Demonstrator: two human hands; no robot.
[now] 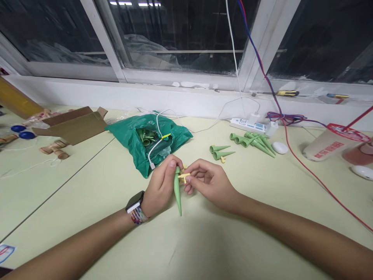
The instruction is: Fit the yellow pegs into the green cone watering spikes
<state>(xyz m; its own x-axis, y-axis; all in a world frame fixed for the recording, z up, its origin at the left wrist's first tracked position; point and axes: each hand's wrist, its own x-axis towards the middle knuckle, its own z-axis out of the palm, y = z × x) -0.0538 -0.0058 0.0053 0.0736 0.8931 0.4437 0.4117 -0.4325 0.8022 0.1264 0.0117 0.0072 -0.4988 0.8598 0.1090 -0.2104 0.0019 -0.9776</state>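
My left hand (pixel 161 186) is closed around the wide end of a green cone-shaped spike (pixel 177 192) whose tip points down toward me. My right hand (pixel 208 182) pinches a small yellow valve piece (pixel 184 177) right at the spike's top. Both hands hover just above the pale table (pixel 87 186). A smartwatch sits on my left wrist. Two more green spikes (pixel 220 151) lie just beyond my right hand, with a small yellow piece (pixel 223 159) beside them.
An open green plastic bag (pixel 128 134) with more spikes and a white cable lies behind my left hand. A pile of several green spikes (pixel 253 140), a white power strip (pixel 247 125), a paper cup (pixel 329 146) and red wires sit right. A cardboard box (pixel 74 124) lies left.
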